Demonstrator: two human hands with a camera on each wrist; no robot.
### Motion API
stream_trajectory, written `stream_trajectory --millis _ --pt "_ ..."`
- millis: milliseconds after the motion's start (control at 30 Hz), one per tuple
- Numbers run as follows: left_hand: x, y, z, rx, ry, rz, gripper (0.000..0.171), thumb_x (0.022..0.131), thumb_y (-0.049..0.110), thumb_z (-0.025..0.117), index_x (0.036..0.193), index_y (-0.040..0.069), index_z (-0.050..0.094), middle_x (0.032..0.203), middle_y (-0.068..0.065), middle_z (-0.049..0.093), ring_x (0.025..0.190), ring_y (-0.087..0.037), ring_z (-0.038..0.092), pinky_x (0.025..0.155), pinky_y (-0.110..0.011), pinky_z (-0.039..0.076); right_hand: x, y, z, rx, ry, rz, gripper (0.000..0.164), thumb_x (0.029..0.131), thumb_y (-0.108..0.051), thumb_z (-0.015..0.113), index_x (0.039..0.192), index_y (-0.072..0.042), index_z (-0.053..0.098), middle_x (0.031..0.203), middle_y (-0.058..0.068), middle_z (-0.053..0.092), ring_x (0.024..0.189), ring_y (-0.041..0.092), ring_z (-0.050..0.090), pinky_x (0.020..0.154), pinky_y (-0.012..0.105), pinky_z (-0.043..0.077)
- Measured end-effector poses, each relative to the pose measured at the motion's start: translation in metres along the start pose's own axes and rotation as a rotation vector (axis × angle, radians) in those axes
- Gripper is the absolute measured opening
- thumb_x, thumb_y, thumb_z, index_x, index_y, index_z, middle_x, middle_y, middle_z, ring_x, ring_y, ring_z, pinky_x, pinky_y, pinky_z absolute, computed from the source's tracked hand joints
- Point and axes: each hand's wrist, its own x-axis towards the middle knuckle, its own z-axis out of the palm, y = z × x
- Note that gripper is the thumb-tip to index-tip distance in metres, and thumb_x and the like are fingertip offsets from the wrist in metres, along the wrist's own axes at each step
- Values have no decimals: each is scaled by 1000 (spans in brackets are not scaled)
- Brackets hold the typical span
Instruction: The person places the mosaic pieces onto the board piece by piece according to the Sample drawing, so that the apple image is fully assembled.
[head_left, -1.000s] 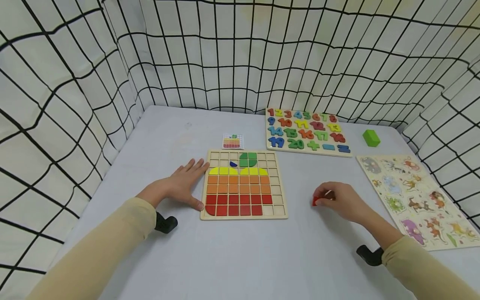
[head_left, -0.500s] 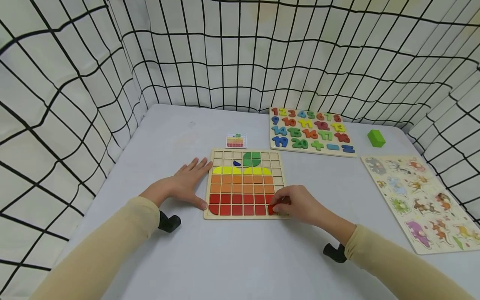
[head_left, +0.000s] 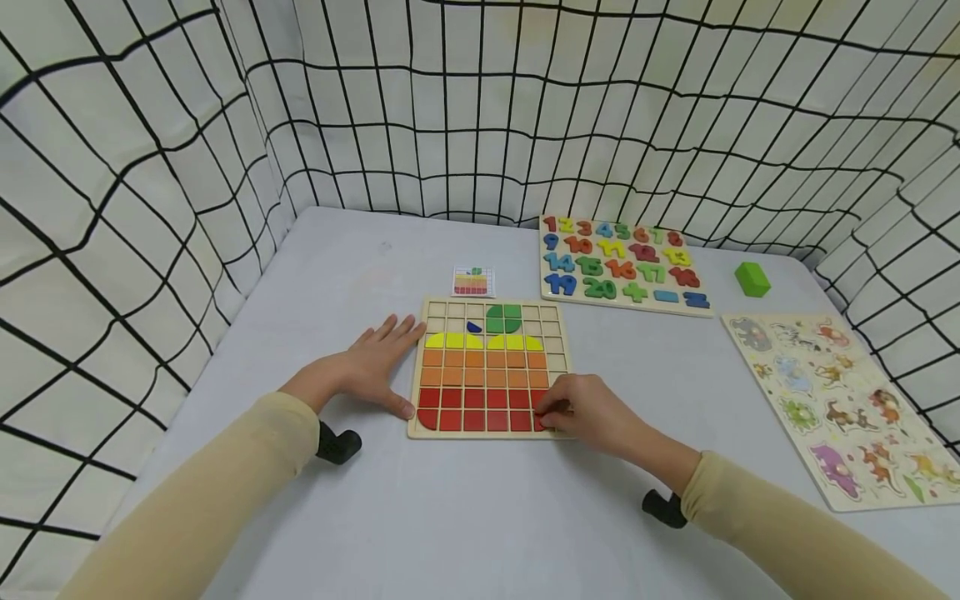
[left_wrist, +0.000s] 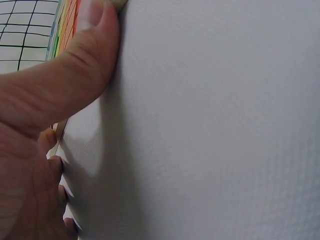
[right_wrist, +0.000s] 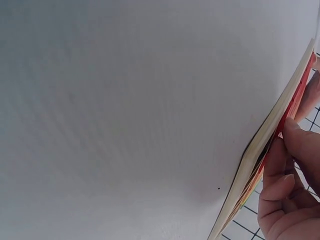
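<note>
A wooden grid board (head_left: 557, 346) lies mid-table, filled with red, orange, yellow, green and blue pieces that form a picture. My left hand (head_left: 365, 369) rests spread at its left edge, the thumb at the lower left corner and the fingertips along the side. In the left wrist view the left thumb (left_wrist: 85, 67) presses the board's edge. At the lower right of the board, my right hand (head_left: 592, 410) pinches a red puzzle piece (head_left: 538, 423) at the end of the bottom row, mostly hidden under the thumb and fingers. The right wrist view has these fingertips close over the board's edge.
A small pattern card (head_left: 473, 282) lies behind the board. Back right are a number puzzle (head_left: 626, 271) and a green block (head_left: 752, 278). An animal puzzle board (head_left: 813, 392) lies at the right. Black grid netting (head_left: 480, 117) over white cloth surrounds the table.
My right hand has moved left from the bare table to the board's lower right, bringing the red piece to the bottom row. The left hand has stayed at the board's left edge.
</note>
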Motion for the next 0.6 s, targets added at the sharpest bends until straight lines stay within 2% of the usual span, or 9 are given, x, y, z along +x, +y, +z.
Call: stream_trajectory --millis 267,467,600 --pt "-1 2 0 -7 -2 -4 131 72 52 89 165 5 10 172 -22 4 158 -47 -4 126 -66 5 -3 -2 0 -3 28 -5 8 89 -6 78 95 -12 76 89 -5 73 81 8 62 74 22 57" --pt "-1 2 0 -9 1 -8 131 72 52 89 165 6 9 172 -21 3 158 -47 -5 126 -66 4 -4 0 -3 -31 24 21 14 87 -8 81 83 -15 70 78 -7 65 75 10 55 68 22 51" --pt "0 2 1 -3 2 -8 130 72 51 89 165 6 9 172 -21 3 158 -47 -5 126 -67 4 -3 1 -2 -43 22 35 17 87 -10 82 79 -15 67 76 -7 64 74 11 55 66 20 51"
